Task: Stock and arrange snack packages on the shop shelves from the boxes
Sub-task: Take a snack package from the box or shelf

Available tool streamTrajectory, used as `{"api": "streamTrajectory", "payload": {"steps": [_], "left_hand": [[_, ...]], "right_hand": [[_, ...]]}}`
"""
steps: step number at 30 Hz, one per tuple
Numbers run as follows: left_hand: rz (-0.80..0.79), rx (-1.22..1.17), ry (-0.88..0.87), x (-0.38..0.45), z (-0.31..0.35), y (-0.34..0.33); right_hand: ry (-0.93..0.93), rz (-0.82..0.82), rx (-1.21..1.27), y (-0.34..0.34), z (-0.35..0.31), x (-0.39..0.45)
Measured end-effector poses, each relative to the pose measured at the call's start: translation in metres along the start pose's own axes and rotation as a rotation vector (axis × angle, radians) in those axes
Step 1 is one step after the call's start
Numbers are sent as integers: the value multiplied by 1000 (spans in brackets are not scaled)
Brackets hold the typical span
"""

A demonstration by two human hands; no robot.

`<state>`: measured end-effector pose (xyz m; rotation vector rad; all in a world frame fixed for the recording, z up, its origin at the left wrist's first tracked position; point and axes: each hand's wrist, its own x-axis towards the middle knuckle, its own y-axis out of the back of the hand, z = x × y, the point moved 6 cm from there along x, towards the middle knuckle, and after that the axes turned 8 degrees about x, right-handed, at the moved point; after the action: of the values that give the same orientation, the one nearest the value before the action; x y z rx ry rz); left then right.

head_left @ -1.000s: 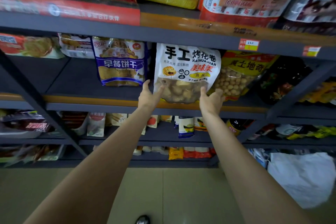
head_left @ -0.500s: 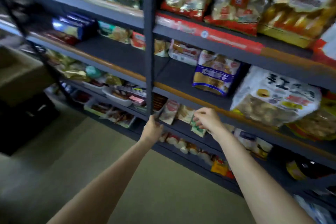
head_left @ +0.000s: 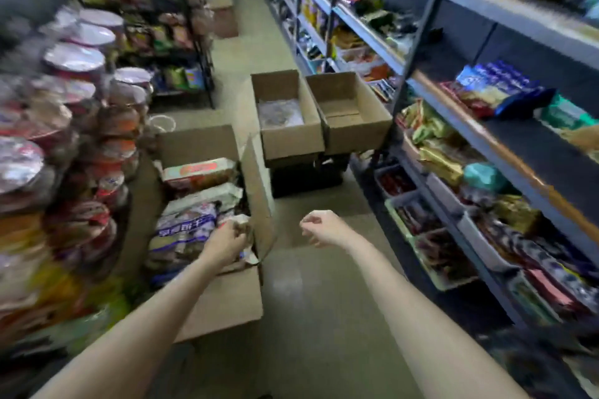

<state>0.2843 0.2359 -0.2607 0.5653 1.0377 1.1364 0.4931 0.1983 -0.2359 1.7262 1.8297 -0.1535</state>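
Note:
An open cardboard box (head_left: 197, 143) stands on the floor at lower left, full of snack packages. Among them are a purple-and-white biscuit bag (head_left: 186, 226), a white bag (head_left: 207, 196) and an orange-red pack (head_left: 201, 172). My left hand (head_left: 225, 244) reaches into the box at its right side, and its curled fingers grip a crinkled clear snack package (head_left: 243, 223). My right hand (head_left: 321, 229) hovers over the aisle floor to the right of the box, fingers loosely curled and holding nothing. The grey shop shelves (head_left: 505, 152) run along the right with part of a board bare.
Two more cardboard boxes (head_left: 291, 142) (head_left: 356, 138) sit on dark crates (head_left: 304, 176) further up the aisle; the right one looks bare inside. Stacks of instant noodle bowls (head_left: 74, 60) crowd the left. Trays of snacks (head_left: 421, 220) line the lower right shelves.
I have turned left from the shelf to face down the aisle. Both hands left the white roll bag on the shelf; my left hand went down into the box.

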Motion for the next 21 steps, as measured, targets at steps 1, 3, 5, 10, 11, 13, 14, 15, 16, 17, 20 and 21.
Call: {"api": "streamTrajectory", "payload": {"steps": [1, 3, 5, 10, 11, 13, 14, 15, 16, 17, 20, 21], "left_hand": [[7, 19, 34, 7, -24, 12], [2, 22, 101, 16, -65, 25], [6, 3, 184, 26, -100, 30], [-12, -2, 338, 56, -145, 36], [-20, -4, 363, 61, -152, 36], [-43, -7, 388, 72, -162, 35], [-54, -13, 403, 78, -168, 35], [-57, -23, 427, 82, -172, 36], [-52, -39, 457, 87, -177, 37], [-43, -58, 491, 90, -182, 38], [-16, -104, 566, 96, -190, 40], [-8, -109, 575, 99, -192, 41]], "right_hand": [[1, -55, -54, -21, -9, 17], [-22, -149, -151, -55, -18, 48], [-61, -204, -205, -78, -21, 81], [-123, -250, -145, -130, -30, 157], [-133, -282, -125, -144, -32, 170], [-159, -350, -81, -175, -34, 195], [-184, -396, -94, -195, -29, 206], [-221, -428, -118, -212, -26, 213], [-259, -438, -140, -229, -20, 220], [-306, -414, -109, -243, -15, 222], [-457, -258, 33, -267, -1, 222], [-497, -230, 62, -269, 0, 221]]}}
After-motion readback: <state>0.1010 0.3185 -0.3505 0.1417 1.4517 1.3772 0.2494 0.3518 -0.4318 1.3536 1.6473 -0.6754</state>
